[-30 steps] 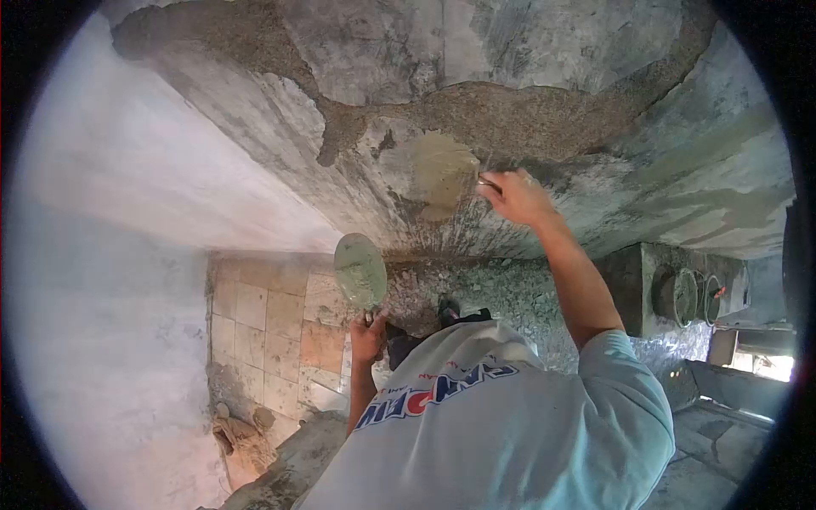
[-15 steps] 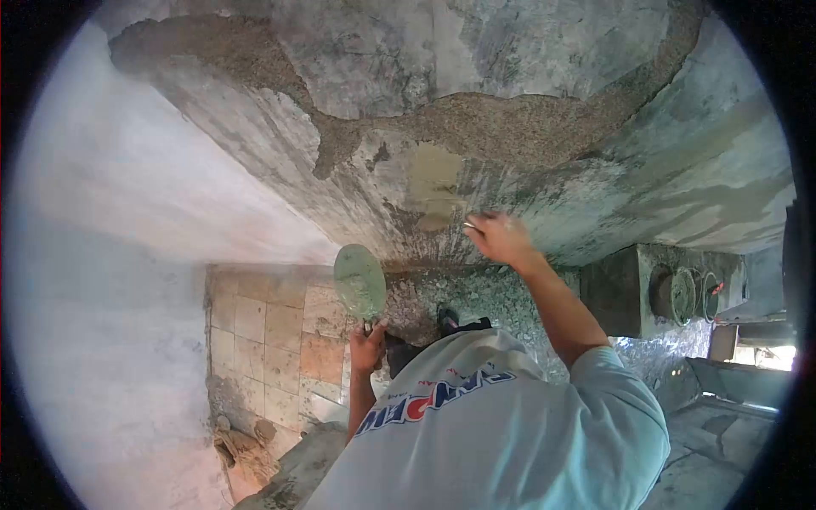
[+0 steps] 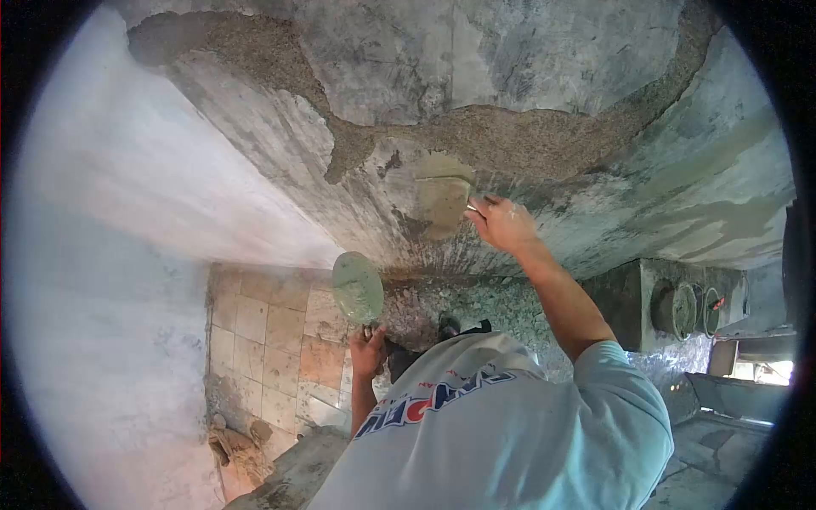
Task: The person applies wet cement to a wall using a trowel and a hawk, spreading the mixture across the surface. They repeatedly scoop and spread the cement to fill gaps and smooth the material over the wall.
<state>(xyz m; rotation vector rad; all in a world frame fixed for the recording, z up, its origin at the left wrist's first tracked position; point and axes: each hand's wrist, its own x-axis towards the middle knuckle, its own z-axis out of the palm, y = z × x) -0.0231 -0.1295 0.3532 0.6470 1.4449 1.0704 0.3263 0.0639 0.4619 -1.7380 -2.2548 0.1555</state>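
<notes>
My left hand [image 3: 367, 348] grips the edge of a round, pale green plate [image 3: 357, 286], which has some wet mortar on it. My right hand [image 3: 507, 224] is closed around a trowel [image 3: 447, 178], its handle mostly hidden by the fingers. The trowel's thin blade lies against the wall [image 3: 544, 76], over a damp patch of fresh mortar [image 3: 439, 211]. Above that patch runs a rough brown band [image 3: 518, 140] where the wall's surface is uneven.
At the right a concrete block [image 3: 614, 302] stands by the wall, with buckets [image 3: 676, 308] beside it. Old floor tiles [image 3: 283, 333] lie to the left, below a pale side wall [image 3: 110, 280]. A dirty sack-like heap [image 3: 240, 459] sits near the bottom left.
My right hand has moved slightly up the wall, and the trowel blade now shows on the mortar patch. That patch looks spread a little lower. My left hand and the plate have barely moved.
</notes>
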